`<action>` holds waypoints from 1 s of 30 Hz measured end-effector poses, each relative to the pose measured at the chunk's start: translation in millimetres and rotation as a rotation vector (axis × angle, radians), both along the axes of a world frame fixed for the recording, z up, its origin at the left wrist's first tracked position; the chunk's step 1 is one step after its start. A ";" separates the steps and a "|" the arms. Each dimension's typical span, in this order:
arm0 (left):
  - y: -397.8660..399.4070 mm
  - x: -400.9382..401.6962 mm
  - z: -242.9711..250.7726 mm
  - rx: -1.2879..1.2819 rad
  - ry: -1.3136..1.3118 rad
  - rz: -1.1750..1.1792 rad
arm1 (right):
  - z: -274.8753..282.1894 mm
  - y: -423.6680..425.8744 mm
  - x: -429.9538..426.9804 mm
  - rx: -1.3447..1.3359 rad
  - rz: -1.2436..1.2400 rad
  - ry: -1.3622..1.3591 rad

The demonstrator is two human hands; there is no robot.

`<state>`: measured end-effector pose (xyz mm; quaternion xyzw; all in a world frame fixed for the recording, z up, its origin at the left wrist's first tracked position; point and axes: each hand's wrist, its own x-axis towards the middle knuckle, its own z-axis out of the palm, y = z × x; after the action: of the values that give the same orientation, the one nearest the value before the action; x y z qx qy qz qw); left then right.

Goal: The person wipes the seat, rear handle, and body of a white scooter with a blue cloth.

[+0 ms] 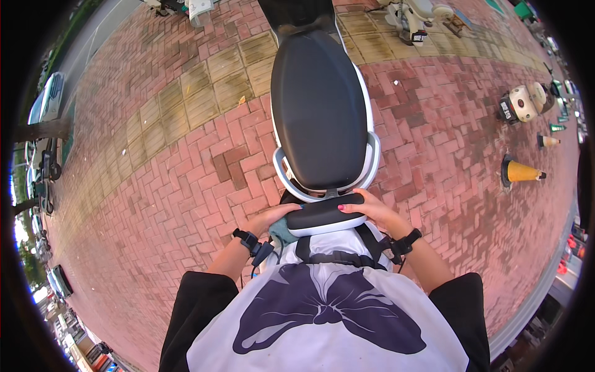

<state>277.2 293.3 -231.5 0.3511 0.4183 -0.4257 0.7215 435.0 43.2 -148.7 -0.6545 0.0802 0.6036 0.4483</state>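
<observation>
Before me stands an electric scooter with a long black seat (pixel 320 111) and a silver-grey grab rail (pixel 374 158) around its rear end. Behind the rail is a padded backrest (pixel 320 217), black with a white edge. My left hand (pixel 274 216) grips its left end, thumb on the pad, the other fingers hidden. A grey-green cloth (pixel 282 231) hangs just below that hand, partly covered; whether my fingers hold it too, I cannot tell. At the opposite end my right hand (pixel 379 211) grips the backrest, thumb across the pad and a finger along its far edge.
Red brick paving (pixel 195 186) surrounds the scooter, crossed by a yellow tactile strip (pixel 200 102). To the right stand a yellow traffic cone (pixel 523 171), a smaller cone (pixel 549 141) and a cream scooter (pixel 525 103). Another parked scooter (pixel 409 21) is farther ahead. A tree trunk (pixel 44 131) rises at left.
</observation>
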 end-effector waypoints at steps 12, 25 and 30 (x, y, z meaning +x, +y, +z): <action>7.7 -4.9 -3.3 0.208 -0.266 -0.100 | -7.9 -10.7 -7.3 0.053 0.026 -0.107; -18.7 -6.8 31.3 0.247 -0.071 0.093 | -14.7 -22.9 13.9 0.171 0.157 0.114; -19.3 -18.8 5.5 0.266 -0.287 0.161 | -32.0 -30.6 14.3 0.238 0.121 0.154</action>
<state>258.5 274.0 -226.1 0.4657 0.3905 -0.2536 0.7525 449.3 12.6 -180.7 -0.5521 0.0025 0.6832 0.4779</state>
